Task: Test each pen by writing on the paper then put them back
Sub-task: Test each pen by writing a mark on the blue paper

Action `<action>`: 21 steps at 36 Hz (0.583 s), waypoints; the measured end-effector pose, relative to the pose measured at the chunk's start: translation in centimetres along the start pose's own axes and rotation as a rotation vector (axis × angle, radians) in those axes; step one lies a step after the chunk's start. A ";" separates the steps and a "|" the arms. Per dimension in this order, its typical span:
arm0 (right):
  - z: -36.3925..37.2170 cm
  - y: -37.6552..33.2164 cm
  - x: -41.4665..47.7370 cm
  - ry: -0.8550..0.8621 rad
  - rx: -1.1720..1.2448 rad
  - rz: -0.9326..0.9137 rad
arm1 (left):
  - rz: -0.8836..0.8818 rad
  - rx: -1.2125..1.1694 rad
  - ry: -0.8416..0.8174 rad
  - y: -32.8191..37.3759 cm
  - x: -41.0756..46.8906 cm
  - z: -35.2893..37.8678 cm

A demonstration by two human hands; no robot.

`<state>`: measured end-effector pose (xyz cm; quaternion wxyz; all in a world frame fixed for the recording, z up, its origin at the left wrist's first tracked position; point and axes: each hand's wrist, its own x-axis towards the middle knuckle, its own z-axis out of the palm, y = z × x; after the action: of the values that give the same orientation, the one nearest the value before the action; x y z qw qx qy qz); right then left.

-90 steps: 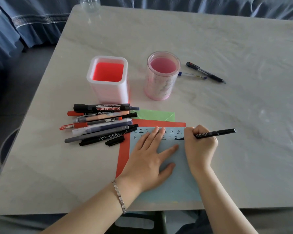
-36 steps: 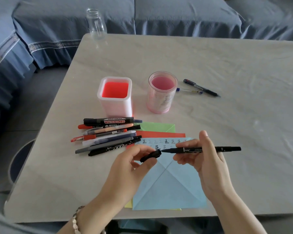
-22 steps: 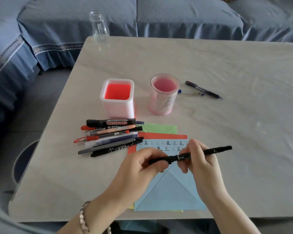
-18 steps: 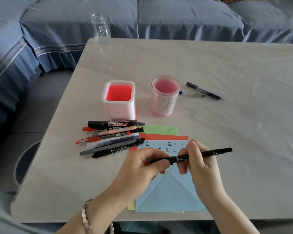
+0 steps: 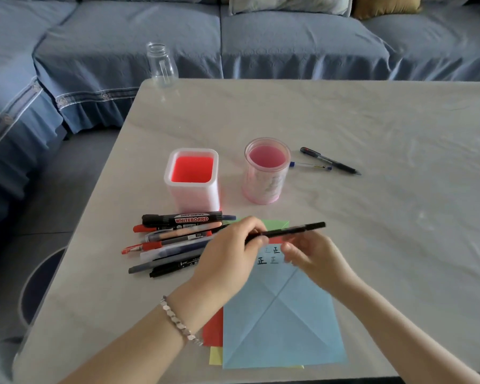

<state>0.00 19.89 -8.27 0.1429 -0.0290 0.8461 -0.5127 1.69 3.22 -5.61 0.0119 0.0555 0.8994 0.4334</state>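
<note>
left hand (image 5: 227,259) grasps one end of a black pen (image 5: 302,229) above the blue paper (image 5: 280,322); right hand (image 5: 313,256), blurred, sits just below the pen, its grip impossible to tell.

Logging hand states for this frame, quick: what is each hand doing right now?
Left hand: closed, pinching one end of the black pen.
Right hand: blurred just under the pen; cannot tell whether it grips it.
</note>
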 end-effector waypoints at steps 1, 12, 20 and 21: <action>-0.7 0.8 1.0 0.050 -0.091 0.003 | 0.001 0.028 0.033 -0.4 0.0 -0.2; -6.2 0.5 14.7 0.209 -0.799 -0.099 | -0.013 0.154 0.215 -3.6 -1.4 -2.6; -5.9 2.1 13.7 0.275 -0.785 -0.032 | -0.032 0.172 0.249 -5.4 -2.2 -3.0; -5.8 2.4 12.9 0.274 -0.763 -0.028 | -0.028 0.179 0.257 -5.7 -2.3 -3.0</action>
<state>-13.71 23.45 -10.58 0.0007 -0.0227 0.9864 -0.1628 3.28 -2.93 -8.27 -0.1020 -0.0122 0.9292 0.3550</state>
